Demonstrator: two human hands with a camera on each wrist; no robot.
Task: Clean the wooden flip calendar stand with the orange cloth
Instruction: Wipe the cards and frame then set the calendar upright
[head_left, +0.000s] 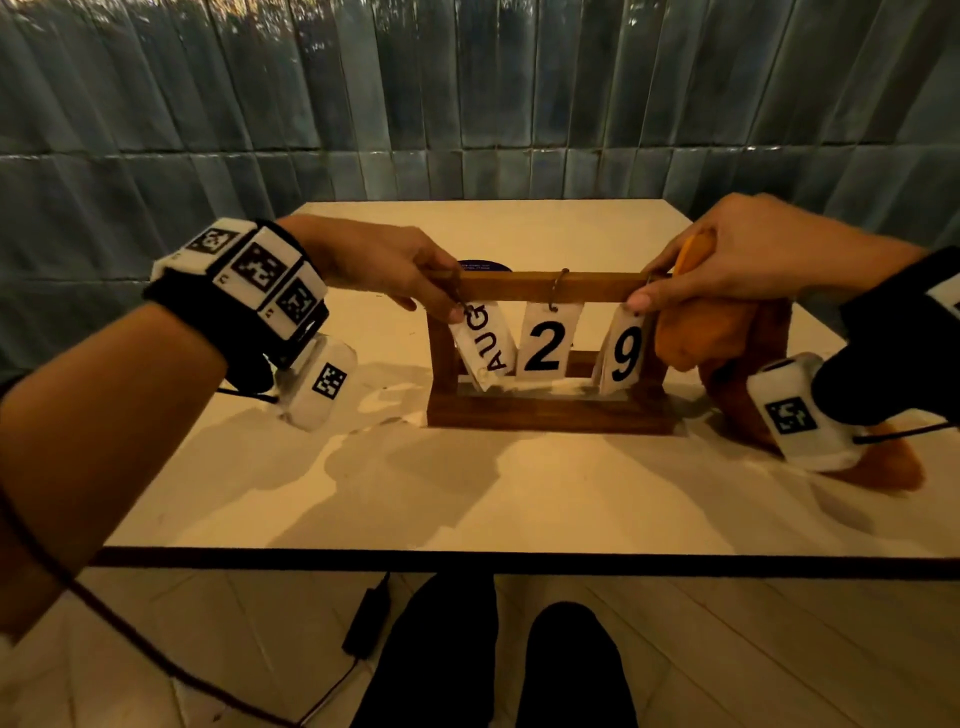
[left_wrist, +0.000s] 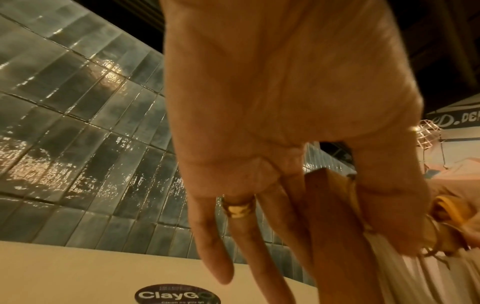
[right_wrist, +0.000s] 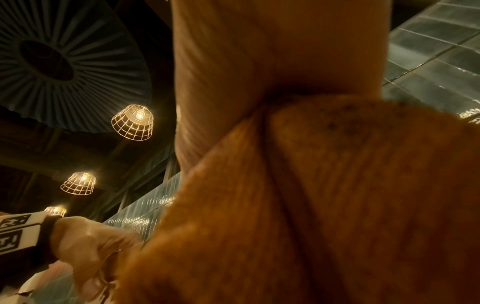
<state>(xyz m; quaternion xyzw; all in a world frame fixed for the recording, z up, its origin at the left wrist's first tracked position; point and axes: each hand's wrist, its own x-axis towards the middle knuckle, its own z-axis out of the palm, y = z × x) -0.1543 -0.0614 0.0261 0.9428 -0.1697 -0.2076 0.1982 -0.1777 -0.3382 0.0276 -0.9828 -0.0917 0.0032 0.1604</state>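
Observation:
The wooden flip calendar stand (head_left: 550, 413) sits mid-table, its cards reading AUG, 2 and 9. My left hand (head_left: 415, 278) grips the left end of its top bar (head_left: 550, 286); in the left wrist view the thumb and fingers of this left hand (left_wrist: 335, 216) pinch that bar (left_wrist: 330, 207). My right hand (head_left: 691, 283) holds the orange cloth (head_left: 727, 338) wrapped over the bar's right end, thumb at the front. The cloth hangs down past the stand's right post to the table. In the right wrist view the cloth (right_wrist: 311, 205) fills most of the picture and hides the fingers.
The pale table (head_left: 467, 493) has a dark front edge, and a tiled wall (head_left: 467, 93) stands behind it. A round dark sticker (head_left: 483, 266) lies behind the stand. A cable and adapter (head_left: 366, 616) lie on the floor by my feet.

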